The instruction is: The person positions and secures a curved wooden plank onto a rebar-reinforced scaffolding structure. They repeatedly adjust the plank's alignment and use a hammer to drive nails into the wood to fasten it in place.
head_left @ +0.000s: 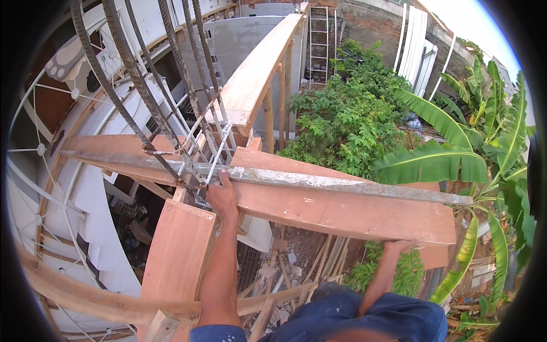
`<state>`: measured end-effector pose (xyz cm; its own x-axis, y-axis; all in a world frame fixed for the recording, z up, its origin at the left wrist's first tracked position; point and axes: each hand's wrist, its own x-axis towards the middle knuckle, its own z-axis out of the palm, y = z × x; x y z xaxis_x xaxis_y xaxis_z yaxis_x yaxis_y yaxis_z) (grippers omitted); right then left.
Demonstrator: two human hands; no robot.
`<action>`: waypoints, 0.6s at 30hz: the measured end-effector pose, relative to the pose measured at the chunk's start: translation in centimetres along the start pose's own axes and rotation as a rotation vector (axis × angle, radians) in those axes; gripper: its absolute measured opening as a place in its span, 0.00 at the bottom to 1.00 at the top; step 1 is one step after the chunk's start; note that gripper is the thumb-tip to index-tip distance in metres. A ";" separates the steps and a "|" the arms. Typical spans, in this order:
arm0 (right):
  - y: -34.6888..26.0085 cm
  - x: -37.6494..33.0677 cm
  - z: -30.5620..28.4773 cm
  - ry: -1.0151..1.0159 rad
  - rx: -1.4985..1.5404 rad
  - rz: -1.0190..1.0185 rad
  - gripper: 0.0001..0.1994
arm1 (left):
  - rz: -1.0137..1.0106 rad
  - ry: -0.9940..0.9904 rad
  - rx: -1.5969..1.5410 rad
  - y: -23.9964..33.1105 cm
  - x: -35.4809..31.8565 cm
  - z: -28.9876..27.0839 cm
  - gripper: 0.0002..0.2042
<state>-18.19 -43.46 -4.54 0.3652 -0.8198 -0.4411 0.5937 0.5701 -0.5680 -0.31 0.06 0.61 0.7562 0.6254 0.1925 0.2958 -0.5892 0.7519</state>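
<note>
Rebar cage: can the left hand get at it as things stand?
Probably yes. The left hand rests on the long metal straightedge right at the foot of the rebar cage, with nothing between them.

Two hands: the left hand [221, 192] at the rebar cage, the right hand [399, 246] under a plank's edge. One long grey metal bar [342, 183] across the planks. Five ribbed rebars [137, 74] rising upward (possibly more behind). One ladder [318, 40] against the far brick wall. One wide horizontal plank [342, 214].
</note>
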 end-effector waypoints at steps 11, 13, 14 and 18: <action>0.2 1.5 -1.3 -0.100 0.054 0.026 0.42 | 0.044 0.030 -0.008 0.1 -0.1 0.0 0.32; 0.3 1.7 -1.4 -0.084 0.040 0.014 0.42 | 0.053 0.026 -0.014 -0.1 -0.1 0.1 0.32; 0.3 1.8 -1.5 -0.074 0.040 0.023 0.42 | 0.055 0.031 -0.016 -0.2 -0.1 0.2 0.32; 0.3 2.4 -1.9 -0.098 0.060 0.015 0.42 | 0.051 0.069 0.005 -0.5 0.1 0.6 0.32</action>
<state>-18.50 -45.10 -7.09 0.4412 -0.8142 -0.3775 0.6285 0.5806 -0.5176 -0.04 0.17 -0.12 0.7284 0.6283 0.2732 0.2611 -0.6233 0.7371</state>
